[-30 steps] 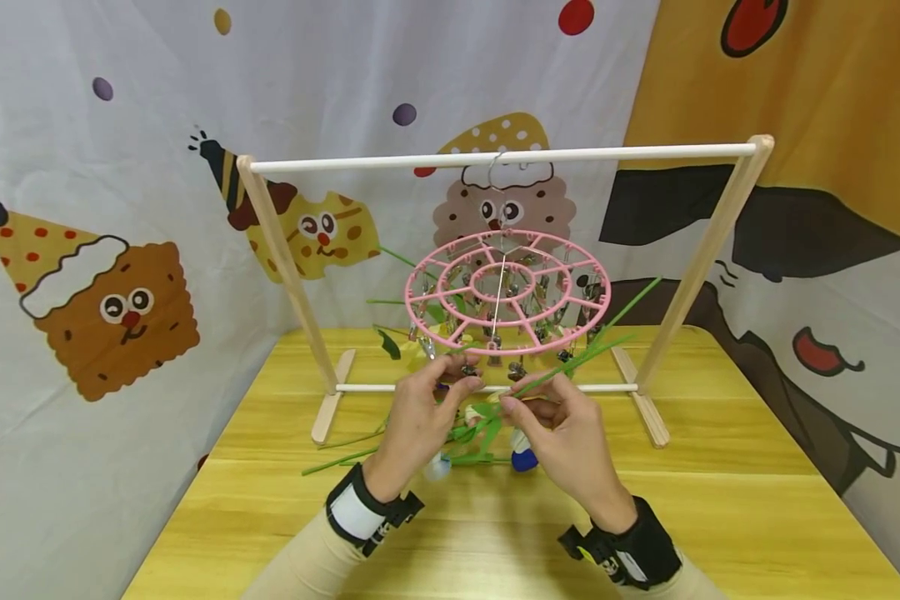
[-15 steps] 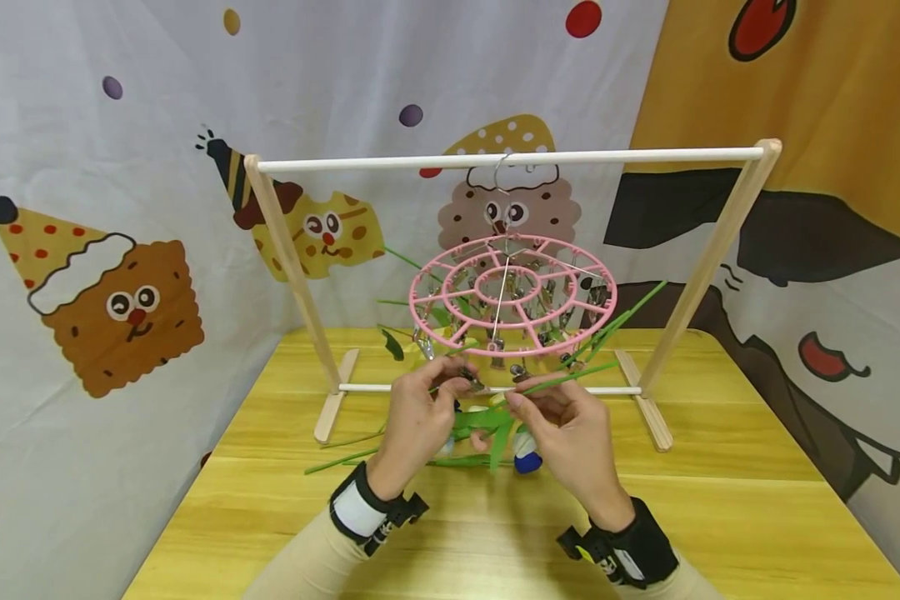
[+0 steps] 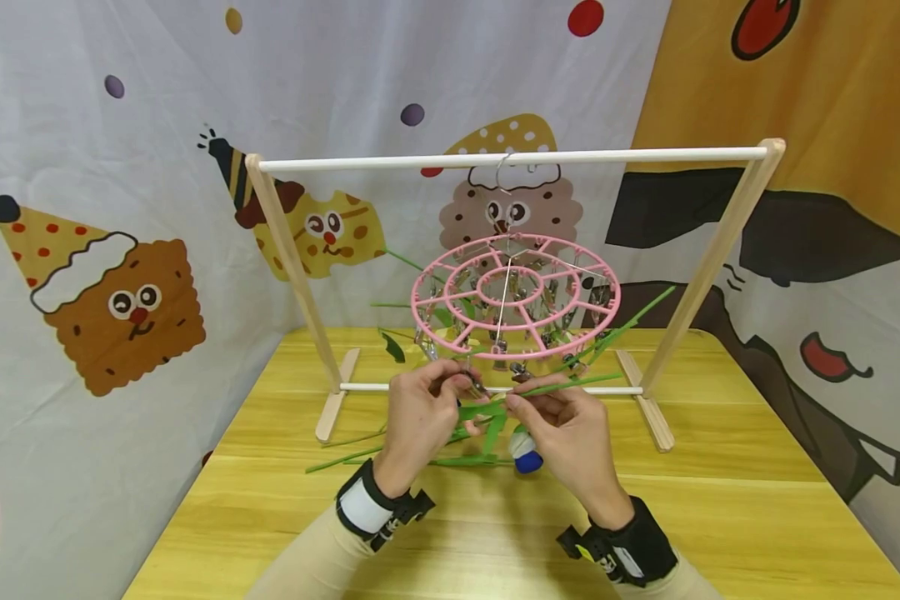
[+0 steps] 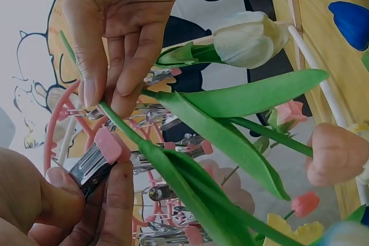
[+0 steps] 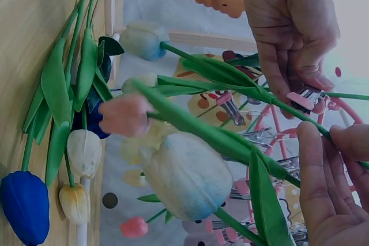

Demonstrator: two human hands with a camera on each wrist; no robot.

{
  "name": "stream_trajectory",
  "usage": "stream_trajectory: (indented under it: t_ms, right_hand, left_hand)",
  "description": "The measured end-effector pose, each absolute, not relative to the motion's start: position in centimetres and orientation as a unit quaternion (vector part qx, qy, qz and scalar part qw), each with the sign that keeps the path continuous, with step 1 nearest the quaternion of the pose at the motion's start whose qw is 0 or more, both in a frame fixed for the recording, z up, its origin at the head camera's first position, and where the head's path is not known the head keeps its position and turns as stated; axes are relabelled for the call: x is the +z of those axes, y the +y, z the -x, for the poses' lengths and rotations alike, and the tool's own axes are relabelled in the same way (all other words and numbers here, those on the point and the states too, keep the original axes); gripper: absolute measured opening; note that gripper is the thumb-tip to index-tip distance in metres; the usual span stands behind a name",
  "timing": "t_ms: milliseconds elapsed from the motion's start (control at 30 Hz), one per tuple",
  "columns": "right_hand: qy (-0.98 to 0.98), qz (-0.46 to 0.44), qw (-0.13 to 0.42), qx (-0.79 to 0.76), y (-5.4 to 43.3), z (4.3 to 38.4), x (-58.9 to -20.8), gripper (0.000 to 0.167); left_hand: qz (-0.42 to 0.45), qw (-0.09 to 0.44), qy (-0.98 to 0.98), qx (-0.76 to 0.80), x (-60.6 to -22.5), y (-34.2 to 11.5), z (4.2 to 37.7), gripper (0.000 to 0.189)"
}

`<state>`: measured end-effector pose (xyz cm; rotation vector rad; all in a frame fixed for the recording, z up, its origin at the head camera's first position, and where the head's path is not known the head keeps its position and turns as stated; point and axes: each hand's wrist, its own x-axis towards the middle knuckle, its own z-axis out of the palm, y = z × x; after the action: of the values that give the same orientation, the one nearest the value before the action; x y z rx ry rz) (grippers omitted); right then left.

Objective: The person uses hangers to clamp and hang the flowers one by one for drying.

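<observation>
My left hand (image 3: 422, 421) pinches a metal clip (image 4: 92, 168) with pink tips between thumb and fingers, just below the front rim of the round pink clip hanger (image 3: 525, 357). Between the thumb and fingers of my right hand (image 3: 570, 442) is the thin green stem (image 4: 120, 124) of an artificial tulip. In the left wrist view this stem passes close to the clip's pink tips; whether they touch I cannot tell. Long green leaves (image 4: 184, 191) spread from it. A white tulip (image 4: 248, 40) and a peach tulip (image 4: 337, 155) hang nearby.
The hanger hooks over the white bar (image 3: 390, 163) of a wooden stand. Several clips dangle under it, some with flowers. More tulips, including a blue one (image 5: 26, 205) and a white one (image 5: 85, 152), lie on the wooden table (image 3: 487, 533) below the hands.
The stem at my right hand has dropped lower and lies flatter, apart from the other stem. My left hand still grips the clip, which has come lower and tilted.
</observation>
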<state>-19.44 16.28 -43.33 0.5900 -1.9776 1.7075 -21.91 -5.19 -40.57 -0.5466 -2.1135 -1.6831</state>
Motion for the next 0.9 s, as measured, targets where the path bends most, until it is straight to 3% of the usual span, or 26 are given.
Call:
stream_trajectory:
  t_ms: [400, 900]
  right_hand:
    - [-0.73, -0.205, 0.248, 0.603, 16.01, 19.24, -43.33, 0.013]
    - [-0.731, -0.214, 0.247, 0.599, 16.27, 19.06, -43.55, 0.018]
  left_hand:
    - [0.179, 0.172, -0.759, -0.601, -40.66, -4.76, 21.89, 0.032]
    - [0.216, 0.157, -0.774, -0.574, -41.03, -5.06, 21.81, 0.018]
